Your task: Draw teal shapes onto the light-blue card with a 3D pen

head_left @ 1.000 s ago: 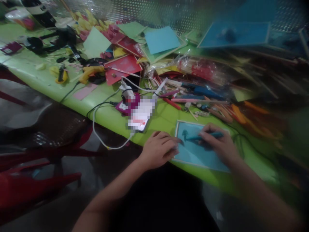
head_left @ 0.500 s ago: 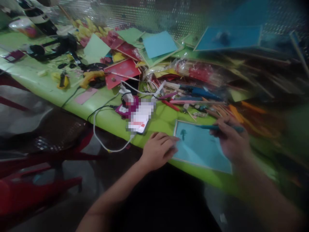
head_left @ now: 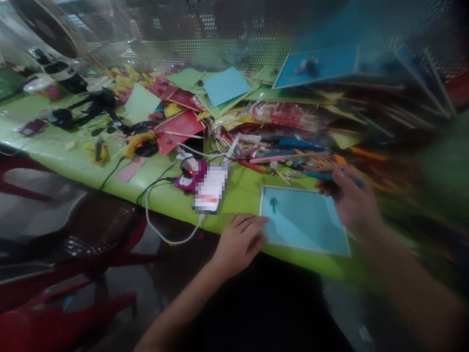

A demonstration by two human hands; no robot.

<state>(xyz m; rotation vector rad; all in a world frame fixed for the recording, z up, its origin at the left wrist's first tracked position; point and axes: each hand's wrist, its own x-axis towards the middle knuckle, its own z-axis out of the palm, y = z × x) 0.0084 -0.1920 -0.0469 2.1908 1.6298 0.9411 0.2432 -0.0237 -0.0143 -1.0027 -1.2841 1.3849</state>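
Observation:
A light-blue card (head_left: pixel 304 220) with a pale border lies on the green table near its front edge. A small dark tree-shaped mark (head_left: pixel 273 204) shows near its upper left corner. My left hand (head_left: pixel 242 240) is at the card's left edge, fingers curled over it and thumb lower down. My right hand (head_left: pixel 350 195) pinches a teal pen (head_left: pixel 317 175), held almost level. The pen's tip points left and hangs above the card's upper edge, apart from the mark. Blur softens the fingers of both hands.
A lit phone (head_left: pixel 211 188) with a white cable (head_left: pixel 172 243) lies left of the card, against a purple power adapter (head_left: pixel 186 181). Behind are pens, sticks, coloured cards and a yellow glue gun (head_left: pixel 138 144). A red chair (head_left: pixel 91 293) stands lower left.
My right hand has lifted the pen up and away from the card, toward its upper edge. The left hand stays at the card's left edge. The view has shifted slightly.

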